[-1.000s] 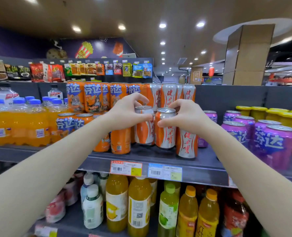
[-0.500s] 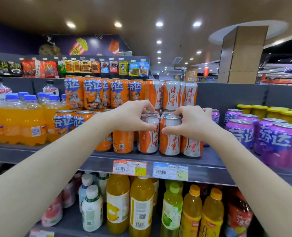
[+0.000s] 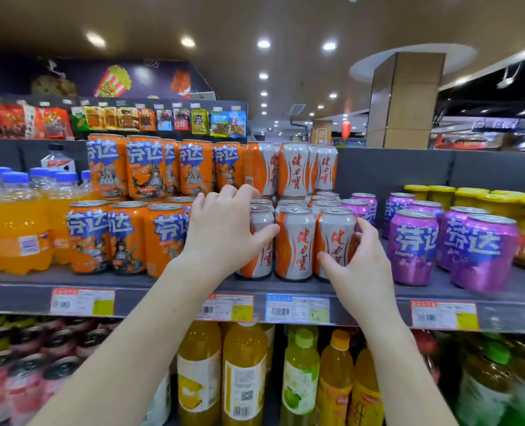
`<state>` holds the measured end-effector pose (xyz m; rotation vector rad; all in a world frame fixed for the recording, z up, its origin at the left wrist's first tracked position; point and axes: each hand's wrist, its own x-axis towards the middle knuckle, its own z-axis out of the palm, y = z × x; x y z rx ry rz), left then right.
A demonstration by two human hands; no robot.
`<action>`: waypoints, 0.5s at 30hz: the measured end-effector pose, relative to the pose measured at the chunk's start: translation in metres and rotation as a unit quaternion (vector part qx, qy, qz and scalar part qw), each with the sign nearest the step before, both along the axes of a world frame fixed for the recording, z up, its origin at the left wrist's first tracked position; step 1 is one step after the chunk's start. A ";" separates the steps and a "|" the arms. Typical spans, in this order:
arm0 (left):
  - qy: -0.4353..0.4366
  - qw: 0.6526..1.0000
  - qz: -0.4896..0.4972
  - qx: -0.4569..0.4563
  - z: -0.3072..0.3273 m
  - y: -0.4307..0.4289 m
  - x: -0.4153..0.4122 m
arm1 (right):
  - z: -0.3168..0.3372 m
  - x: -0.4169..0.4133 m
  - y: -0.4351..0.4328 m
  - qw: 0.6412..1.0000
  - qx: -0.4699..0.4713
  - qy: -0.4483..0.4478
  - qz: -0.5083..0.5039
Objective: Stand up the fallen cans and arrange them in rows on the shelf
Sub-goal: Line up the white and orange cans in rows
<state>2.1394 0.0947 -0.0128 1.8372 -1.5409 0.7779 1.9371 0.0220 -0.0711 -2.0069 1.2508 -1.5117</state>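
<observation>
Orange cans (image 3: 126, 238) left, purple cans (image 3: 414, 245) right of both hands.

The front cans (image 3: 295, 241) are white with orange side bands and red characters. The cans to their left (image 3: 126, 238) are orange with blue-and-white lettering and cartoon figures. The cans to the right (image 3: 414, 244) are purple with white lettering. The shelf (image 3: 163, 299) is dark grey, with white, yellow and blue price tags (image 3: 298, 309). The bottles (image 3: 18, 229) hold orange drink under blue caps.

Recessed ceiling lights (image 3: 263, 43) — tan square pillar (image 3: 404, 99) beyond
</observation>
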 end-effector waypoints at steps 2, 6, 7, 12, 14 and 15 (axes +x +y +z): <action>-0.011 0.999 0.028 0.021 -0.001 -0.004 0.002 | 0.003 0.000 -0.001 1.000 0.014 0.018 -0.018; -0.024 0.998 0.025 0.057 0.007 -0.005 0.005 | 0.006 -0.002 0.001 0.996 0.040 0.069 -0.031; -0.015 0.998 0.009 0.066 0.010 -0.004 0.006 | 0.006 -0.003 0.002 0.996 0.039 0.076 -0.033; 0.008 0.992 -0.039 0.123 0.023 0.000 0.014 | 0.008 -0.007 0.001 0.994 0.062 0.085 -0.008; 0.025 0.987 -0.064 0.143 0.028 -0.001 0.020 | 0.010 -0.010 -0.001 0.994 0.076 0.078 0.011; 0.034 0.985 -0.077 0.151 0.029 -0.001 0.024 | 0.010 -0.011 -0.002 0.994 0.081 0.075 0.019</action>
